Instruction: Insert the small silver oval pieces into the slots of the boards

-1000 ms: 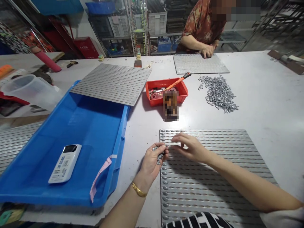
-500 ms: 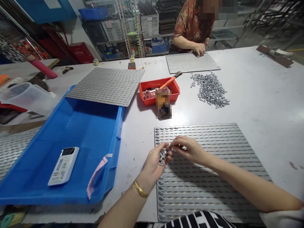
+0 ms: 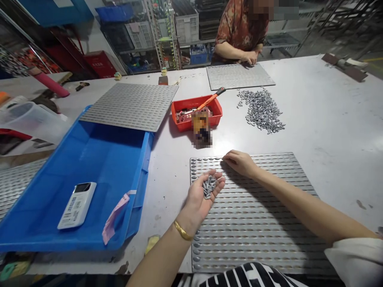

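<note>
Cupped palm up, my left hand [image 3: 200, 194] holds a small heap of silver, spindle-shaped metal pieces [image 3: 209, 186]. It hovers over the left part of a grey slotted plate [image 3: 257, 211]. My right hand [image 3: 240, 162] is at the plate's top row with its fingers pinched together, just right of the last seated piece; what is between the fingertips is hidden. Similar pieces sit in the slots down the plate's left column and along the start of the top row. A large loose pile of the pieces [image 3: 265, 109] lies farther back on the table.
A blue tray [image 3: 119, 167] at left holds a white device [image 3: 77, 205] and has another slotted plate [image 3: 131, 104] across its far end. A red bin [image 3: 181, 124] with an orange-handled tool [image 3: 211, 99] stands mid-table. Across, a co-worker's hands [image 3: 250, 57] touch another plate [image 3: 239, 77].
My right hand has moved from beside my left fingertips up to the plate's top row. My left fingers have spread wider around the pieces. The view has shifted slightly.
</note>
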Demonstrator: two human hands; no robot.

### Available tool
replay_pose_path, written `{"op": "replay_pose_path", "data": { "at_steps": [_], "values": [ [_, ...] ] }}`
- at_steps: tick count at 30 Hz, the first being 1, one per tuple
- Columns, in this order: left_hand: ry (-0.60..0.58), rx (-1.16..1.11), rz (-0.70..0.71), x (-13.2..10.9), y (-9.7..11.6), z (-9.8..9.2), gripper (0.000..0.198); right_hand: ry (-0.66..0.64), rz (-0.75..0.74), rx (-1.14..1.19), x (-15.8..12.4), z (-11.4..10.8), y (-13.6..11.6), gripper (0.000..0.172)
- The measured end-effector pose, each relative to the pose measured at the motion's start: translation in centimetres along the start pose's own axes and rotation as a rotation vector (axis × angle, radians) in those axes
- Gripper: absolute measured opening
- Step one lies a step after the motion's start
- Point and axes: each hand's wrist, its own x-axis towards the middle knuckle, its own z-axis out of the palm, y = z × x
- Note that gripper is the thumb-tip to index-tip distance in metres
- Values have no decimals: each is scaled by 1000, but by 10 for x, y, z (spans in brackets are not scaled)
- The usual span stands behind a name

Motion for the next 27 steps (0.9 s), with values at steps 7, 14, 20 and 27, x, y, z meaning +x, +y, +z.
{"op": "replay_pose_path", "data": {
  "at_steps": [7,14,20,27],
  "values": [
    [-23,108,-48,8,-16,-9,21,-60,-43,-82,8,4,7,25],
    [-30,160,-51,8,-13,-11,26,-132,-75,-103,9,-1,4,25],
    [-46,172,-67,6,-12,-13,23,-145,-85,-87,12,-1,4,23],
    [-18,190,-26,10,-15,-17,23,-73,-20,41,2,-17,-28,21]
  ]
}}
